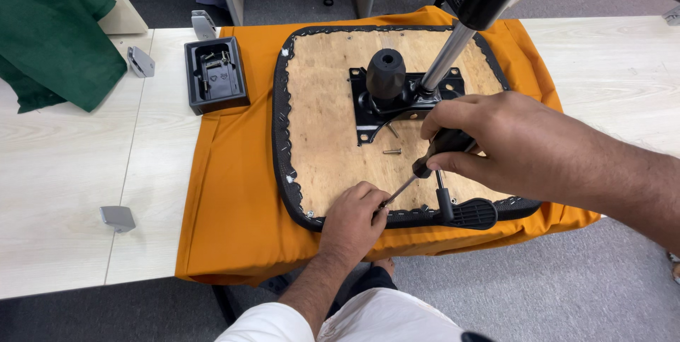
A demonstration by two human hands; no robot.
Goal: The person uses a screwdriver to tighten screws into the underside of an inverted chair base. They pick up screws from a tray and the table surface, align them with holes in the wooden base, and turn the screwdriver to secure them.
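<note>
I was driving a screw at the near edge of the seat base [333, 101]. My right hand [496, 144] was closed around the screwdriver [425, 165]; my left hand [354, 218] pinched its tip. Its shaft slanted down-left toward me. The next move, I judged, needed steady downward pressure.

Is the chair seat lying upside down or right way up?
Upside down: the chair seat shows its bare plywood underside, with the black mounting plate facing up.
</note>
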